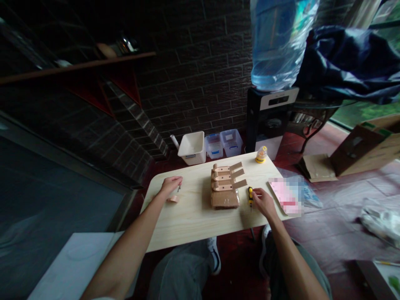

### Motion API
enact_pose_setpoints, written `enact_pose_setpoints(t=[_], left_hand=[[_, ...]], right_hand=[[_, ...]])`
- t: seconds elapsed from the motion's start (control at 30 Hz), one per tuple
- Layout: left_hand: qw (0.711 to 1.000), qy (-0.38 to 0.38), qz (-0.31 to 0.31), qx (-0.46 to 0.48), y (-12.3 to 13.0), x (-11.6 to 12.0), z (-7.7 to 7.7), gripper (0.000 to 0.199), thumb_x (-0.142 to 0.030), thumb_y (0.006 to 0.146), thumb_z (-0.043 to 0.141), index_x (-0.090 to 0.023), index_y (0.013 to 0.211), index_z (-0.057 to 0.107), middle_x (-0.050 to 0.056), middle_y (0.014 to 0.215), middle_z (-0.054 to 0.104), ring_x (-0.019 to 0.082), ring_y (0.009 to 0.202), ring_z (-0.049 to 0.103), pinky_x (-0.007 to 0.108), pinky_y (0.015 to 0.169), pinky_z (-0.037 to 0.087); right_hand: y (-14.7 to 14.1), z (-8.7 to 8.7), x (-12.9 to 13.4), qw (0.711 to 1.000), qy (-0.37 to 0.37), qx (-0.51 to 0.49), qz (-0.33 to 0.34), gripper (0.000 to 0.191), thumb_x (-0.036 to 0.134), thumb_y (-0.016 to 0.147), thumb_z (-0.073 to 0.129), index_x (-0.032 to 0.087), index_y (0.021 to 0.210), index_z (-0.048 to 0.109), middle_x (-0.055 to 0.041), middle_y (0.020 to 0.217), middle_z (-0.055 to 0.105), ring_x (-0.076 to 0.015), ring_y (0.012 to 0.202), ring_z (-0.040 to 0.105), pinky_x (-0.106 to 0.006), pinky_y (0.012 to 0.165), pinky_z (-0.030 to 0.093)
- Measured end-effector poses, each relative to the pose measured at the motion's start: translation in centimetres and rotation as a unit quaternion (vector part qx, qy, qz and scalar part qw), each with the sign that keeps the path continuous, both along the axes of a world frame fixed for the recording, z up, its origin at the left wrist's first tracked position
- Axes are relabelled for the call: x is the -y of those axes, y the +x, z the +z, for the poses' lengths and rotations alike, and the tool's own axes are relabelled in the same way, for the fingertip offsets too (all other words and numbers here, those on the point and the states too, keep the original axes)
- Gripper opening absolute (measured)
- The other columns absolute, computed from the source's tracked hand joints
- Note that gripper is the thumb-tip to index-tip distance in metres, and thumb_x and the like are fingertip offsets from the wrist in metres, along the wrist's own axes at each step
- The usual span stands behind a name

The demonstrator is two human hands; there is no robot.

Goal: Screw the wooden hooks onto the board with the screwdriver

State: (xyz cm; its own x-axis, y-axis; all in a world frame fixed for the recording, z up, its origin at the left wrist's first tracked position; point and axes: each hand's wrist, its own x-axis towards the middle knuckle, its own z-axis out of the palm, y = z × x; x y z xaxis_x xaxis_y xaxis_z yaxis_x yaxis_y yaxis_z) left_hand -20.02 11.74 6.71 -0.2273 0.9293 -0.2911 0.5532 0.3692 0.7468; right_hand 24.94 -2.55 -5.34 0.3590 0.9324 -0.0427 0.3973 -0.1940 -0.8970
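My left hand is over the left part of the table, its fingers drawn together. Small dark screws show right at its fingertips; whether they are pinched or lying there is unclear. A curled tan strip lies just below that hand. On the right, my right hand has its fingers closed at the handle of a yellow and black screwdriver, whose tip points towards me. Between the hands sits a cardboard block with several tan strips fastened across it, brown flaps sticking out rightward.
The light wooden table carries a yellow-based clear container at its far right corner and a pink sheet at the right edge. Plastic bins stand behind it. A water dispenser is beyond, with cardboard boxes rightward.
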Motion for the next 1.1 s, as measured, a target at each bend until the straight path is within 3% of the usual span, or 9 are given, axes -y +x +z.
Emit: enact_pose_setpoints(t=[0.17, 0.33, 0.4, 0.5, 0.77, 0.9, 1.1], left_hand=[[0.990, 0.030, -0.046, 0.133, 3.1, 1.9, 1.2, 0.044, -0.043, 0.108, 0.076, -0.019, 0.144, 0.068, 0.013, 0.145, 0.070, 0.029, 0.123, 0.073, 0.052, 0.104, 0.066], [0.959, 0.073, -0.096, 0.256, 7.9, 7.1, 1.5, 0.038, -0.044, 0.106, 0.078, -0.017, 0.132, 0.073, 0.011, 0.133, 0.076, 0.026, 0.115, 0.076, 0.047, 0.099, 0.067], [0.946, 0.094, -0.102, 0.292, 9.9, 9.6, 1.4, 0.043, -0.051, 0.094, 0.090, -0.017, 0.118, 0.079, 0.012, 0.121, 0.082, 0.024, 0.109, 0.078, 0.037, 0.097, 0.064], [0.933, 0.116, -0.102, 0.326, 12.5, 13.2, 0.8, 0.055, -0.063, 0.082, 0.095, -0.019, 0.113, 0.084, 0.013, 0.115, 0.086, 0.024, 0.102, 0.080, 0.034, 0.089, 0.062], [0.931, 0.147, -0.109, 0.315, 16.5, 19.0, -1.3, 0.056, -0.068, 0.087, 0.086, -0.018, 0.110, 0.087, 0.015, 0.107, 0.089, 0.026, 0.094, 0.081, 0.036, 0.085, 0.062], [0.939, 0.166, -0.128, 0.274, 17.4, 20.1, -1.9, 0.045, -0.062, 0.090, 0.085, -0.021, 0.109, 0.089, 0.013, 0.111, 0.088, 0.029, 0.105, 0.081, 0.037, 0.092, 0.063], [0.942, 0.191, -0.161, 0.223, 18.2, 20.1, -2.7, 0.036, -0.060, 0.094, 0.081, -0.026, 0.102, 0.090, 0.012, 0.115, 0.085, 0.028, 0.106, 0.080, 0.036, 0.085, 0.063]], right_hand=[[-0.2, 0.4, 0.6, 0.999, -0.013, -0.047, -0.010, 0.040, 0.043, 0.108, 0.074, 0.021, 0.141, 0.070, -0.0115, 0.144, 0.073, -0.0270, 0.122, 0.076, -0.050, 0.103, 0.067], [-0.7, 1.4, 2.5, 0.993, 0.024, -0.093, -0.065, 0.042, 0.043, 0.108, 0.075, 0.020, 0.142, 0.069, -0.0116, 0.144, 0.072, -0.0279, 0.123, 0.075, -0.051, 0.104, 0.067], [-1.2, 1.8, 3.6, 0.990, 0.039, -0.119, -0.069, 0.042, 0.043, 0.108, 0.075, 0.020, 0.142, 0.069, -0.0116, 0.144, 0.073, -0.0277, 0.122, 0.075, -0.051, 0.103, 0.067], [-2.7, 2.3, 5.1, 0.983, 0.056, -0.169, -0.036, 0.042, 0.044, 0.108, 0.075, 0.020, 0.141, 0.069, -0.0113, 0.142, 0.073, -0.0272, 0.120, 0.076, -0.050, 0.102, 0.067], [-7.2, 3.2, 7.9, 0.952, 0.054, -0.272, 0.130, 0.039, 0.044, 0.108, 0.074, 0.020, 0.139, 0.070, -0.0109, 0.139, 0.074, -0.0257, 0.117, 0.077, -0.048, 0.100, 0.068], [-8.2, 3.6, 8.6, 0.936, 0.041, -0.291, 0.193, 0.039, 0.045, 0.108, 0.074, 0.019, 0.137, 0.071, -0.0104, 0.136, 0.075, -0.0250, 0.114, 0.077, -0.047, 0.098, 0.068], [-8.0, 3.6, 8.3, 0.929, 0.038, -0.295, 0.219, 0.037, 0.045, 0.109, 0.073, 0.020, 0.135, 0.072, -0.0102, 0.136, 0.076, -0.0244, 0.113, 0.077, -0.046, 0.098, 0.068]])
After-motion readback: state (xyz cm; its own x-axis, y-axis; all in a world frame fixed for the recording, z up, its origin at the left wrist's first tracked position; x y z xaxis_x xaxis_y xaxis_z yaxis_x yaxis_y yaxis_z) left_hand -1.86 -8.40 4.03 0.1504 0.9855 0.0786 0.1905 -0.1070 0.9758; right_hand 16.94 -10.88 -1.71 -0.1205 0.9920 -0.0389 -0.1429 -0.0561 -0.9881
